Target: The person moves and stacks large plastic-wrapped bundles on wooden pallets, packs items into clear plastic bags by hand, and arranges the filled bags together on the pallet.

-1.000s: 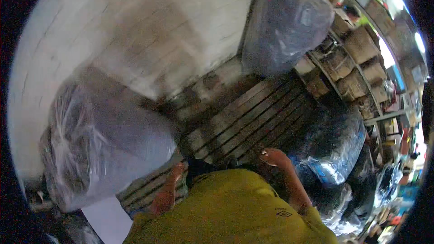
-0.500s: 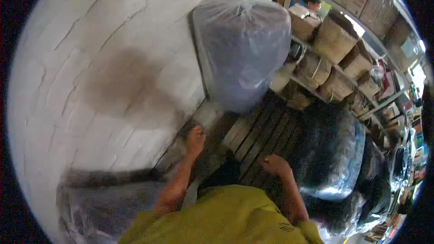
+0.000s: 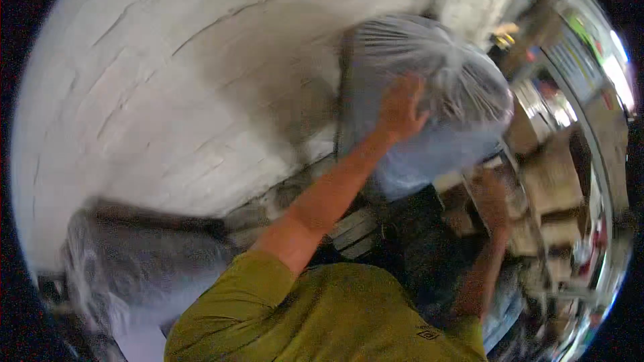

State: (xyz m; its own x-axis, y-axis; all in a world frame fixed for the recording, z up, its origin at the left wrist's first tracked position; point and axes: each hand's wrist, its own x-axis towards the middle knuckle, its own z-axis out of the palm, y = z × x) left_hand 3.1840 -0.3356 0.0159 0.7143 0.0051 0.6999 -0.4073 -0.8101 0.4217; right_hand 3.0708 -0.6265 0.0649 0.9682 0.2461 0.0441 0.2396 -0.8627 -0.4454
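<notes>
A large bag wrapped in clear plastic [image 3: 463,80] stands against the wall, its gathered top towards me. My left hand [image 3: 404,107] is stretched out over its near side, fingers apart; whether it touches the plastic I cannot tell. Lower and to the right, my right hand [image 3: 490,191] is raised near the bag's right side, in front of the shelf boxes. It is smeared by motion, so its fingers and anything in them cannot be made out.
Another plastic-wrapped bundle [image 3: 154,255] lies at the lower left. A pale wall [image 3: 168,94] runs along the left. Shelves with cardboard boxes [image 3: 553,174] line the right side. Wooden slats [image 3: 355,231] show on the floor, and a dark wrapped bundle [image 3: 503,315] sits at the lower right.
Both hands have moved forward and right, the left one to the standing bag. That bag now appears nearer, and the view has turned.
</notes>
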